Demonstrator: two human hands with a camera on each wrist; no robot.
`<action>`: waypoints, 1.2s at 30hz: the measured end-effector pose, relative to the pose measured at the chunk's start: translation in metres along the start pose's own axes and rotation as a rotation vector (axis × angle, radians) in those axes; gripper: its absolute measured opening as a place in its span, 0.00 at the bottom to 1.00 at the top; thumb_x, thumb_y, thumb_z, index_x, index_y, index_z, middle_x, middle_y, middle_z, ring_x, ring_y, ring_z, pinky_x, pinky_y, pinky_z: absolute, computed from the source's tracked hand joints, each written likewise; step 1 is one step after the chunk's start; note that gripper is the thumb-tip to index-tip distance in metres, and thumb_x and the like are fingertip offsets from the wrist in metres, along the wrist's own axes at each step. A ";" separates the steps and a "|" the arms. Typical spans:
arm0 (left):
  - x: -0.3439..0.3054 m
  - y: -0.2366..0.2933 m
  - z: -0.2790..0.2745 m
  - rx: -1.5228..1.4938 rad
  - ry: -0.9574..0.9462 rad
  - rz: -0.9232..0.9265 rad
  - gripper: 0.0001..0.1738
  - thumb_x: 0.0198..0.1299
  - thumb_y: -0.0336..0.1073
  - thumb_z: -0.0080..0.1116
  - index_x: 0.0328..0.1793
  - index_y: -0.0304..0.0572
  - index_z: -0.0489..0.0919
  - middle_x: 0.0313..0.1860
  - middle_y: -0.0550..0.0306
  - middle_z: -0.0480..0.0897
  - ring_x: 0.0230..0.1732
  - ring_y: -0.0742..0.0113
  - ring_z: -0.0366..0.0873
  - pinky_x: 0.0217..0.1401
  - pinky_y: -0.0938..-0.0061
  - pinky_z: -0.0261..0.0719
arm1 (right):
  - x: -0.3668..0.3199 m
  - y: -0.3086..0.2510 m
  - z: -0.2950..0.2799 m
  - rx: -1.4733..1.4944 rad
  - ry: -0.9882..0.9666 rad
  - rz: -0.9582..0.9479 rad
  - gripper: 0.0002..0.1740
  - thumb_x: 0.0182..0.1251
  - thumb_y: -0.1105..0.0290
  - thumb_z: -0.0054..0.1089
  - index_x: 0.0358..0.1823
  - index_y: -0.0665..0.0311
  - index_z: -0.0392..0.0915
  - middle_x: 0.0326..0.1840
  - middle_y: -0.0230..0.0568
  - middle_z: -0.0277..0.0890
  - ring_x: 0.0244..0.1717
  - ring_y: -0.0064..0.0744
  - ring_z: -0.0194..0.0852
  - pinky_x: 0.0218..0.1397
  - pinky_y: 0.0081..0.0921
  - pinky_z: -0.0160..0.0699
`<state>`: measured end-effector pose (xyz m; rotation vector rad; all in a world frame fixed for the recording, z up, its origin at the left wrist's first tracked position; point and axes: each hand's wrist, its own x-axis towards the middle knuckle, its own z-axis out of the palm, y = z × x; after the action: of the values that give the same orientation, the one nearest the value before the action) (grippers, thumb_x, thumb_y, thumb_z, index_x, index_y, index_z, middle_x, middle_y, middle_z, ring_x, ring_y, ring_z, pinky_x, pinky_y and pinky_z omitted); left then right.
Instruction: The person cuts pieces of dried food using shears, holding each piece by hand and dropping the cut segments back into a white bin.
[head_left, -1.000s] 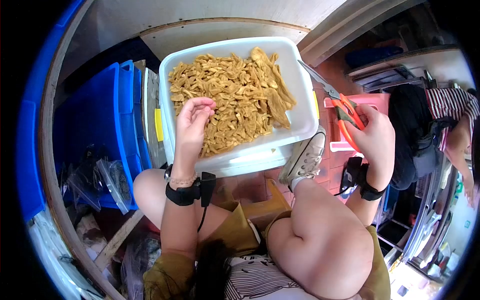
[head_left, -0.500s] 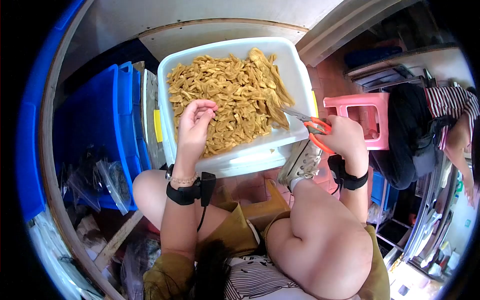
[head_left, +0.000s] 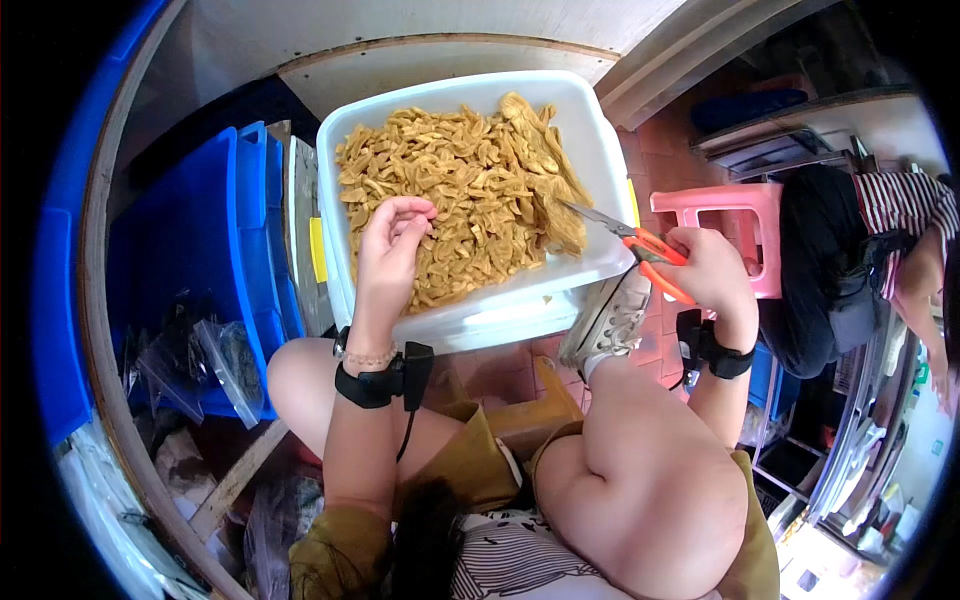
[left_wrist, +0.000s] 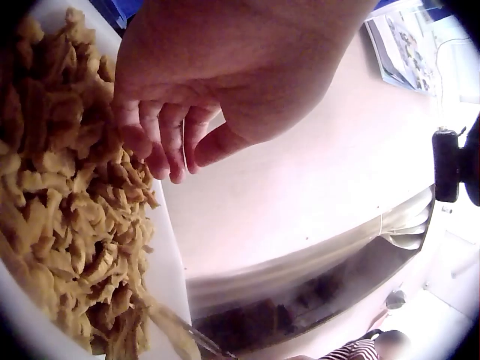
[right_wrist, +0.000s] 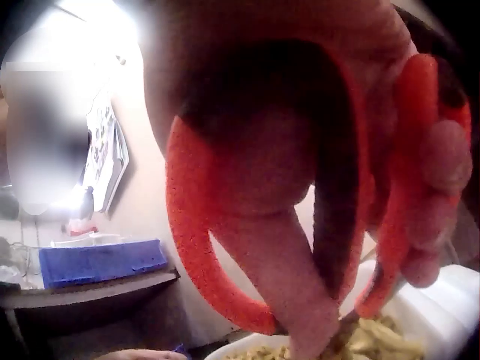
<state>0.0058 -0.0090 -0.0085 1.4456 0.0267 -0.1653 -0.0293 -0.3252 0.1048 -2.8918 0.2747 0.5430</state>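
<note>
Fingers point(head_left: 405, 214) of the left hand point(head_left: 385, 258) are resting loosely curled on light, likely brittle strips point(head_left: 470, 180), best pinched endwise, while the right hand point(head_left: 708, 270) is gripping scissors point(head_left: 640, 243).

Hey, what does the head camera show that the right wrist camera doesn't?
Head only: the left hand on the dried strips, the pink stool, and the blades of the scissors over the white tub. Right wrist only: fingers threaded through the orange handles, close up. Both: the right hand, scissors, white tub, dried strips.
</note>
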 end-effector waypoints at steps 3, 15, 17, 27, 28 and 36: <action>0.000 0.001 -0.001 0.003 0.004 -0.006 0.08 0.63 0.25 0.49 0.47 0.34 0.74 0.42 0.58 0.79 0.41 0.76 0.72 0.49 0.82 0.70 | -0.009 0.009 -0.011 0.062 0.032 -0.053 0.22 0.43 0.56 0.67 0.34 0.66 0.81 0.24 0.52 0.76 0.26 0.46 0.75 0.32 0.31 0.72; 0.002 0.004 0.001 -0.161 -0.219 -0.123 0.21 0.71 0.40 0.37 0.58 0.31 0.71 0.48 0.51 0.80 0.49 0.69 0.76 0.54 0.77 0.71 | -0.037 -0.001 -0.037 0.507 0.208 -0.240 0.12 0.45 0.79 0.61 0.33 0.74 0.73 0.22 0.32 0.67 0.25 0.15 0.62 0.28 0.17 0.64; -0.002 0.011 0.005 -0.333 -0.311 -0.125 0.32 0.74 0.50 0.25 0.67 0.26 0.61 0.58 0.42 0.75 0.60 0.58 0.72 0.63 0.66 0.69 | -0.035 -0.007 -0.034 0.410 0.214 -0.363 0.16 0.39 0.77 0.63 0.34 0.73 0.74 0.21 0.36 0.67 0.23 0.22 0.65 0.28 0.22 0.66; -0.002 0.019 -0.005 -0.675 -0.152 0.018 0.23 0.73 0.40 0.33 0.67 0.33 0.59 0.54 0.43 0.74 0.53 0.54 0.74 0.59 0.63 0.71 | -0.024 -0.036 -0.008 0.225 0.117 -0.564 0.20 0.33 0.68 0.70 0.32 0.67 0.77 0.29 0.46 0.76 0.30 0.45 0.72 0.39 0.31 0.62; -0.003 0.023 -0.006 -0.651 -0.114 0.045 0.21 0.72 0.37 0.35 0.67 0.35 0.60 0.51 0.45 0.76 0.49 0.57 0.76 0.56 0.65 0.73 | -0.023 -0.037 -0.007 0.227 0.118 -0.568 0.20 0.33 0.68 0.70 0.32 0.67 0.77 0.29 0.46 0.76 0.30 0.45 0.72 0.39 0.31 0.62; -0.008 0.032 -0.009 -0.878 -0.116 0.072 0.13 0.70 0.33 0.38 0.59 0.41 0.64 0.40 0.51 0.74 0.39 0.64 0.73 0.54 0.63 0.71 | -0.019 -0.040 -0.003 0.264 0.013 -0.541 0.20 0.36 0.66 0.68 0.33 0.68 0.75 0.32 0.46 0.76 0.32 0.43 0.71 0.39 0.30 0.63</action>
<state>0.0026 0.0043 0.0224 0.5594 -0.0440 -0.1499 -0.0374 -0.2843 0.1209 -2.5524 -0.3971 0.3561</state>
